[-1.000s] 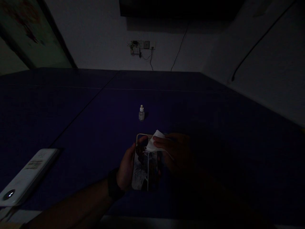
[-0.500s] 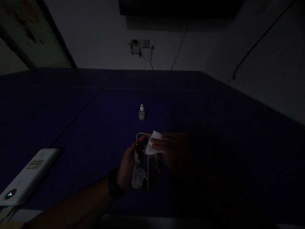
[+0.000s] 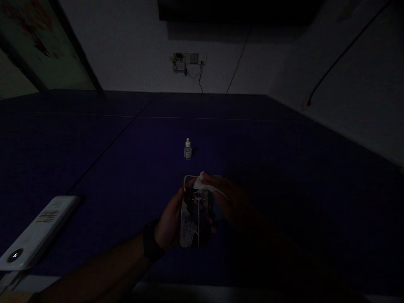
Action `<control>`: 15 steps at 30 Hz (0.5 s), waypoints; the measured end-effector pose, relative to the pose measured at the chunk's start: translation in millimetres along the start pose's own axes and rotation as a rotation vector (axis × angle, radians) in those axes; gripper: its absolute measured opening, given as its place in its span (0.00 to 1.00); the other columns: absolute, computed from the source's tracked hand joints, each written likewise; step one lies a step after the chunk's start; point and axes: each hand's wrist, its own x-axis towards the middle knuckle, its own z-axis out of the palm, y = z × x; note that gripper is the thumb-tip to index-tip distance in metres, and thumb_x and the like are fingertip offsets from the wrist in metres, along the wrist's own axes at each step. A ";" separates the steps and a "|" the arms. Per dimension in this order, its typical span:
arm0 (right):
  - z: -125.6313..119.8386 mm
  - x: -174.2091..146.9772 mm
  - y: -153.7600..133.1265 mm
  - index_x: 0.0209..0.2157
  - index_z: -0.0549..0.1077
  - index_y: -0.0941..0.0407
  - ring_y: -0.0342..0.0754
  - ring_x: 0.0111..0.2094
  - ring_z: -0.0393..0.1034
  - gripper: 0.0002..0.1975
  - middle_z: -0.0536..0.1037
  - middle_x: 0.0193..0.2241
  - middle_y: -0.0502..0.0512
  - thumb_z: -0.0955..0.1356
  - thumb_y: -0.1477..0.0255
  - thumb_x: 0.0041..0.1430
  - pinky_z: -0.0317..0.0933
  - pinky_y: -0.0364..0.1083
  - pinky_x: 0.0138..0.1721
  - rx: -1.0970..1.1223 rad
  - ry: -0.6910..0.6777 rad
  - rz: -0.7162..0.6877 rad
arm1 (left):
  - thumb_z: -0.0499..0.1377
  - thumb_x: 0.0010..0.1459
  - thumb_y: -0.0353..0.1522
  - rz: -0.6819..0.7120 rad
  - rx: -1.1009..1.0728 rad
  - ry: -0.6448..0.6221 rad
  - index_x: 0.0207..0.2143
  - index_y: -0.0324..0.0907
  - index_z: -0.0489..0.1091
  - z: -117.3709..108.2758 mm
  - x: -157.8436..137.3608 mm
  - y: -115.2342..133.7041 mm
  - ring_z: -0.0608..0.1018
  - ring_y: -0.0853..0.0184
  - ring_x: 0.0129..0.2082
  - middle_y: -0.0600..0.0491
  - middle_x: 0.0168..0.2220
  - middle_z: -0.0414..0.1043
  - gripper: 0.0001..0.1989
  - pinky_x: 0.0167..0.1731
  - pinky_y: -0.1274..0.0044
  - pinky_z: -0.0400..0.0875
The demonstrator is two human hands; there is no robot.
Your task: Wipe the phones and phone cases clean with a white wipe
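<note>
My left hand (image 3: 169, 221), with a dark band on its wrist, grips a patterned phone case (image 3: 190, 223) by its left side. Fingertips show through the case's opening at the top left and at its right edge. A folded white wipe (image 3: 200, 182) lies against the upper part of the case, under the fingers of my right hand (image 3: 229, 195). My right hand is closed on the wipe and mostly in shadow. Beyond the case, a small dropper bottle (image 3: 187, 150) with a white cap stands upright on the dark blue tabletop (image 3: 132, 160).
A white power bank (image 3: 39, 231) with a round lit display lies at the left, a cable at its near end. Wall sockets (image 3: 189, 59) with plugs and wires are at the back, below a dark screen (image 3: 236, 10). A black cable (image 3: 344, 54) hangs at the right.
My right hand has slid the wipe slightly up the case, uncovering more of the pattern. The case has shifted a little to the right in my left hand. The bottle has not moved.
</note>
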 end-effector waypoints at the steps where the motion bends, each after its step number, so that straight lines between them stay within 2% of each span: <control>1: -1.1 0.6 -0.9 0.57 0.77 0.51 0.55 0.54 0.76 0.20 0.80 0.56 0.56 0.61 0.66 0.71 0.70 0.56 0.56 0.068 0.023 0.104 | 0.55 0.65 0.54 0.000 0.014 -0.011 0.71 0.52 0.49 -1.7 -0.5 -1.3 0.81 0.57 0.37 0.47 0.41 0.76 0.38 0.36 0.61 0.80; 3: -4.1 2.1 -2.6 0.52 0.80 0.55 0.57 0.46 0.80 0.23 0.84 0.48 0.58 0.62 0.57 0.70 0.74 0.52 0.46 0.182 0.120 0.335 | 0.57 0.63 0.55 0.004 0.053 -0.002 0.70 0.56 0.49 -6.2 -0.8 -4.2 0.79 0.61 0.36 0.50 0.40 0.73 0.39 0.30 0.68 0.80; 5: -7.1 3.8 -3.7 0.44 0.83 0.58 0.57 0.37 0.81 0.27 0.86 0.37 0.59 0.64 0.50 0.66 0.74 0.49 0.34 0.234 0.242 0.537 | 0.58 0.60 0.57 -0.015 0.143 0.046 0.70 0.61 0.46 -10.8 -0.2 -7.0 0.76 0.68 0.29 0.54 0.38 0.69 0.42 0.21 0.78 0.74; 7: -8.3 5.3 -4.5 0.38 0.83 0.60 0.57 0.32 0.79 0.29 0.84 0.30 0.59 0.66 0.47 0.62 0.71 0.47 0.27 0.232 0.318 0.648 | 0.57 0.56 0.62 -0.029 0.259 0.114 0.70 0.64 0.45 -13.6 1.1 -9.2 0.71 0.74 0.22 0.57 0.37 0.66 0.45 0.14 0.84 0.65; 8: -7.7 5.9 -4.8 0.38 0.83 0.60 0.57 0.32 0.79 0.29 0.84 0.30 0.59 0.67 0.47 0.62 0.71 0.47 0.27 0.221 0.332 0.651 | 0.56 0.55 0.63 -0.028 0.306 0.136 0.70 0.63 0.45 -14.0 1.9 -10.2 0.69 0.75 0.20 0.57 0.37 0.66 0.46 0.13 0.84 0.62; 10: -4.1 6.8 -5.5 0.41 0.83 0.57 0.56 0.35 0.80 0.25 0.85 0.34 0.58 0.66 0.51 0.65 0.73 0.49 0.32 0.163 0.318 0.514 | 0.54 0.55 0.65 0.011 0.345 0.145 0.70 0.61 0.49 -12.8 3.5 -12.2 0.66 0.76 0.18 0.58 0.35 0.67 0.45 0.13 0.84 0.60; 12: 1.7 7.4 -6.2 0.48 0.82 0.53 0.56 0.41 0.79 0.19 0.86 0.42 0.57 0.65 0.58 0.69 0.74 0.52 0.41 0.045 0.258 0.231 | 0.54 0.59 0.61 0.071 0.317 0.119 0.70 0.55 0.54 -10.9 4.9 -14.6 0.70 0.74 0.20 0.55 0.34 0.71 0.42 0.18 0.83 0.66; 14: 7.4 7.9 -7.2 0.56 0.78 0.50 0.54 0.46 0.78 0.17 0.83 0.50 0.56 0.63 0.66 0.72 0.72 0.54 0.49 -0.091 0.174 -0.037 | 0.56 0.64 0.54 0.144 0.242 0.106 0.69 0.51 0.58 -10.5 6.1 -17.3 0.77 0.69 0.29 0.50 0.38 0.77 0.36 0.30 0.79 0.73; 15: 9.4 8.1 -7.7 0.60 0.75 0.49 0.54 0.48 0.77 0.19 0.82 0.53 0.56 0.63 0.69 0.72 0.72 0.54 0.50 -0.148 0.135 -0.124 | 0.58 0.65 0.51 0.169 0.195 0.107 0.68 0.50 0.59 -11.1 6.7 -18.7 0.80 0.66 0.36 0.48 0.42 0.78 0.34 0.36 0.76 0.75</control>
